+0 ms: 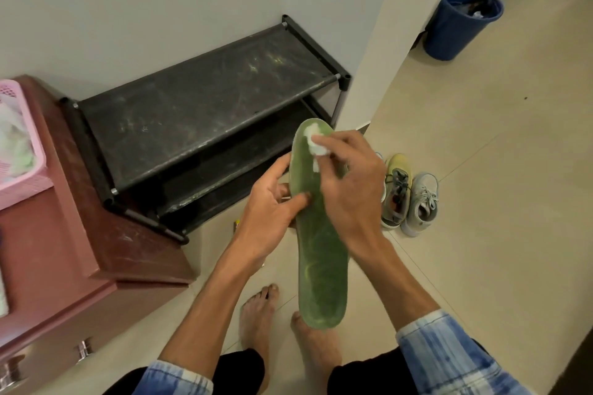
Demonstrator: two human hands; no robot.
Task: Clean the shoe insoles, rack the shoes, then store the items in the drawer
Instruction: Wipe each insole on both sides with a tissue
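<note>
two hands work one insole point(321, 234), held in the air above the floor point(487, 151), toe end away from the person; left hand point(272, 205) grips its edge near the middle, thumb pressed on top, other fingers behind (mostly hidden); right hand point(349, 179) pinches a white wad point(316, 142) against the toe end, fingertips bunched; likely risks: rubbing hard so far from the grip could bend the insole or twist it loose onto the floor; the wad may shred; shoes point(407, 196) wait beside the rack point(205, 99).
</note>
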